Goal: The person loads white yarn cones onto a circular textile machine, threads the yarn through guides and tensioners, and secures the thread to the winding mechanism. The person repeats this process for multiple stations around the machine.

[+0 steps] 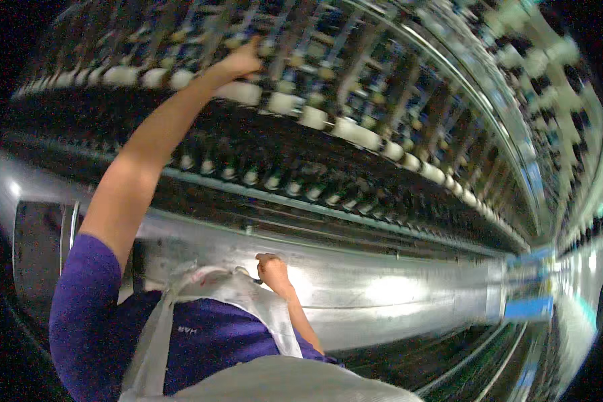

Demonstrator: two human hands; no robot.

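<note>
My left arm stretches up and away to a spinning machine's row of rollers. My left hand (241,62) is at the drafting parts, just above a white roller (239,94). Blur smears its fingers, so whether they grip anything is unclear. Low in front of my waist, my right hand (273,270) is curled closed. A small dark piece (258,281) shows beside it, too indistinct to name. Next to that hand lies the edge of a pale apron or pouch (231,285) worn over my purple shirt.
Below the rollers runs a long row of spindles with pale-tipped bobbins (273,181) behind a rail (315,207). A shiny metal panel (388,288) lines the machine's lower side. The aisle recedes rightward, with blue objects (529,308) at its far end.
</note>
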